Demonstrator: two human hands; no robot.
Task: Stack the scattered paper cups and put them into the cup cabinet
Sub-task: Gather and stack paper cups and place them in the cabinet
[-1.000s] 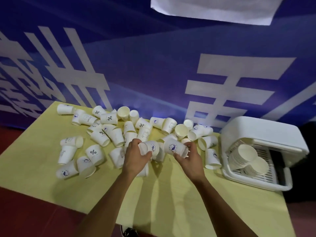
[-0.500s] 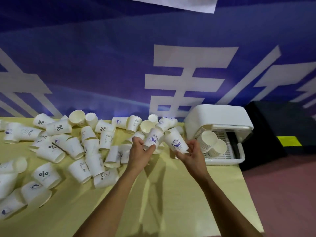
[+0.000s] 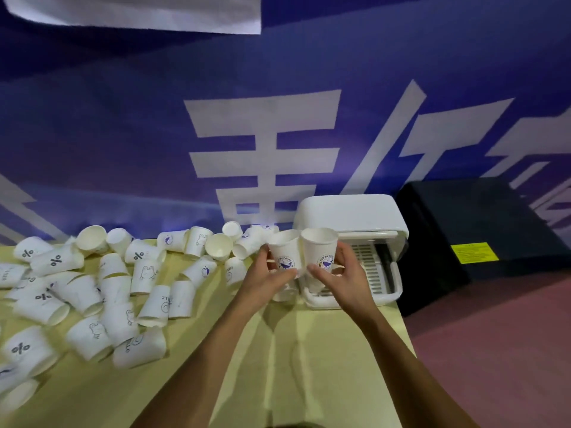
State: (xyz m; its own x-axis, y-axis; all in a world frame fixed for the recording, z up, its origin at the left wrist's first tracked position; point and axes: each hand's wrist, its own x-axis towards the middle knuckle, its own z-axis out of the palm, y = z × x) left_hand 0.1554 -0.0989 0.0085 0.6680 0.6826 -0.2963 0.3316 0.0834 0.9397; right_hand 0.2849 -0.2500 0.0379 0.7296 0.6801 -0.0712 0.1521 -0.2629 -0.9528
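Paper cups [image 3: 92,288] everywhere, a whole heap of white ones lying on their sides on the yellow table [image 3: 278,366], spreading out from the left side of the cup cabinet [image 3: 349,211]. Some have a % sign printed on them, some a little cartoon critter, some a round blue logo. The cabinet is a white box with a rounded top, parked at the end of the table with its front open and a slatted tray [image 3: 374,267] showing inside. Right behind the cabinet runs a big blue banner [image 3: 123,134] with chunky white characters, and a white sheet [image 3: 139,10] hangs high above it. On the cabinet's other side, off the table, there's a black box [image 3: 479,211] with a yellow label [image 3: 474,252], and a reddish floor [image 3: 494,335] in front of that.

Both hands are up just in front of the cabinet's open front. The left hand [image 3: 265,279] has its fingers and thumb curled round one logo cup [image 3: 284,254]; the right hand [image 3: 343,276] grips a second logo cup [image 3: 319,248] the same way. Both cups are mouth-up and off the table, side by side, the left one tipped a bit. The rims look like they touch but I can't swear to it. The nearest loose cups lie just past the left hand, on the side away from the cabinet
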